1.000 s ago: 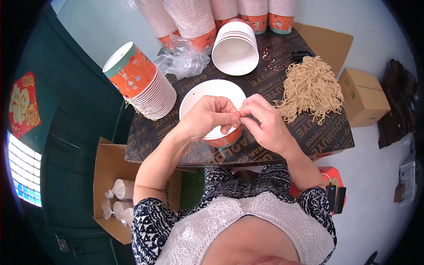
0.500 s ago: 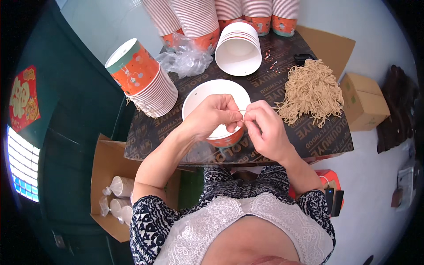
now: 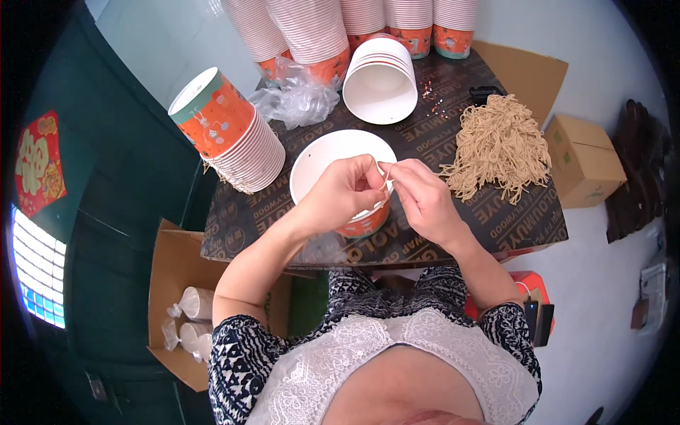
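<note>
A white-lined paper bucket (image 3: 309,164) with an orange outside stands upright before me, a small dark hole near its rim. Over its right side my two hands meet. Thumb and forefinger of my left hand (image 3: 340,188) pinch a thin beige cord (image 3: 386,178), which loops between the hands. My right hand (image 3: 425,202) closes its fingertips on the same cord. Whether the cord passes through the bucket's wall is hidden by my fingers. At the right lies a loose heap of similar beige cords (image 3: 501,149).
Left of the bucket leans an upturned bucket stack (image 3: 230,124) with cord ends at its rim. Nested buckets (image 3: 382,85) lie behind, beside a crumpled plastic bag (image 3: 301,95). Tall stacks (image 3: 312,35) line the table's back. Small beads (image 3: 435,106) are scattered near the cord heap.
My left thumb and forefinger have spread further apart, and the cord now shows as a loop between them. My right fingertips have shifted slightly up, still pinching the cord.
</note>
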A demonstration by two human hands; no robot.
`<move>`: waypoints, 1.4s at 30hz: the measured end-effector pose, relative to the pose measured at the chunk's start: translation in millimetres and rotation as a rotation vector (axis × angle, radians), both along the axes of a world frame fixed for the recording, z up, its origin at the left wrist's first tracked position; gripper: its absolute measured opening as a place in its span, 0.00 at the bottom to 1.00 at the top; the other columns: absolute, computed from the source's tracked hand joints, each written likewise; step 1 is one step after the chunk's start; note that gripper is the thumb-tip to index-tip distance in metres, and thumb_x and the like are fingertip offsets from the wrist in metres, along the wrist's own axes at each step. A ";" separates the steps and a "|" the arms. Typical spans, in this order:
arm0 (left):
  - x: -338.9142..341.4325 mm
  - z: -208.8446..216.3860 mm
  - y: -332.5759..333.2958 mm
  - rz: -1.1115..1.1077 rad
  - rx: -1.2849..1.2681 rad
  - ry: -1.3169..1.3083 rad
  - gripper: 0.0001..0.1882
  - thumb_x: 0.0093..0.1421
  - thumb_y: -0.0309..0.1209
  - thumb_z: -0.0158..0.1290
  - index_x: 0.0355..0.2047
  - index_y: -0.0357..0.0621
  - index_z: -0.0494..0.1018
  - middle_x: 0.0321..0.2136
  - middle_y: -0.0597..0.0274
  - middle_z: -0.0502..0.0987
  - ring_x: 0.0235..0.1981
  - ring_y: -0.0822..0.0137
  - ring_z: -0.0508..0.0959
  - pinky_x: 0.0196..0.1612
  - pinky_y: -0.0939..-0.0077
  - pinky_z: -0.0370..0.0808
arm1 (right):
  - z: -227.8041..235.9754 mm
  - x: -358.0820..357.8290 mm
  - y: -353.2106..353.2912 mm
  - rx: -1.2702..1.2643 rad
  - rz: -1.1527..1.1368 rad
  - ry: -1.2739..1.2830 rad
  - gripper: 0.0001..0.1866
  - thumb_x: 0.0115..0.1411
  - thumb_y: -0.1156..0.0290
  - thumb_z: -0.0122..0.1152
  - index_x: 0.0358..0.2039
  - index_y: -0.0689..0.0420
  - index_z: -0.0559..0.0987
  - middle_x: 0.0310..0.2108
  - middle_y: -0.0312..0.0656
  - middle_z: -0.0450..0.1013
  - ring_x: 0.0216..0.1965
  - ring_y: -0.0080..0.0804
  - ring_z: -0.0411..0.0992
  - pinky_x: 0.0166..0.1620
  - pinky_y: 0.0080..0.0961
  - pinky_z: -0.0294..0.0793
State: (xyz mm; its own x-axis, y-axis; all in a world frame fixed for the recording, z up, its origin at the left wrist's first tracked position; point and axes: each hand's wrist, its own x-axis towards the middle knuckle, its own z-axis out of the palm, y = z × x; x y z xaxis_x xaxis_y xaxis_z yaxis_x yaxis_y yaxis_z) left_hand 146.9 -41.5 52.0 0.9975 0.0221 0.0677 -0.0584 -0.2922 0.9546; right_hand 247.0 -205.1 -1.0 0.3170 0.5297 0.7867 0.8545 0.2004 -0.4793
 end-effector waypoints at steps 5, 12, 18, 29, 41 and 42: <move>-8.6 -4.2 -19.2 0.174 0.479 -0.271 0.06 0.56 0.16 0.55 0.33 0.35 0.70 0.28 0.60 0.76 0.29 0.73 0.77 0.33 0.75 0.75 | 0.3 -2.6 0.2 -0.002 0.030 0.102 0.15 0.60 0.83 0.54 0.48 0.66 0.77 0.37 0.50 0.74 0.38 0.46 0.75 0.41 0.35 0.74; -15.5 -4.7 -26.3 0.261 0.817 -0.411 0.08 0.54 0.18 0.57 0.35 0.36 0.71 0.30 0.50 0.76 0.28 0.51 0.79 0.30 0.62 0.76 | 1.4 -4.3 -0.4 0.007 0.048 0.178 0.13 0.61 0.82 0.54 0.46 0.66 0.78 0.36 0.51 0.74 0.37 0.44 0.76 0.39 0.33 0.75; -15.2 -16.4 -24.7 0.295 0.892 -0.503 0.08 0.55 0.22 0.57 0.33 0.37 0.70 0.27 0.50 0.77 0.24 0.48 0.79 0.26 0.59 0.75 | 6.7 -2.1 -0.4 -0.038 0.054 0.189 0.12 0.61 0.83 0.54 0.45 0.68 0.78 0.38 0.50 0.73 0.40 0.44 0.75 0.42 0.33 0.74; -15.2 -16.0 -23.3 0.292 0.811 -0.554 0.05 0.57 0.19 0.58 0.33 0.37 0.74 0.27 0.53 0.79 0.25 0.57 0.82 0.27 0.70 0.76 | 1.6 7.1 -3.4 -0.149 0.303 0.393 0.06 0.65 0.80 0.48 0.38 0.65 0.74 0.52 0.46 0.67 0.53 0.36 0.69 0.56 0.27 0.67; -14.9 -19.9 -23.3 0.272 0.865 -0.591 0.10 0.57 0.23 0.58 0.36 0.40 0.69 0.26 0.53 0.78 0.24 0.51 0.80 0.26 0.63 0.76 | -0.1 5.8 -1.8 -0.165 0.269 0.329 0.10 0.64 0.80 0.49 0.43 0.66 0.75 0.53 0.48 0.67 0.55 0.39 0.68 0.57 0.29 0.66; -14.7 -20.8 -22.4 0.263 0.882 -0.626 0.10 0.57 0.23 0.58 0.37 0.40 0.69 0.26 0.53 0.77 0.24 0.52 0.80 0.25 0.63 0.76 | 1.3 5.3 -1.8 -0.164 0.269 0.329 0.10 0.64 0.80 0.49 0.43 0.66 0.75 0.53 0.48 0.67 0.55 0.39 0.68 0.57 0.29 0.66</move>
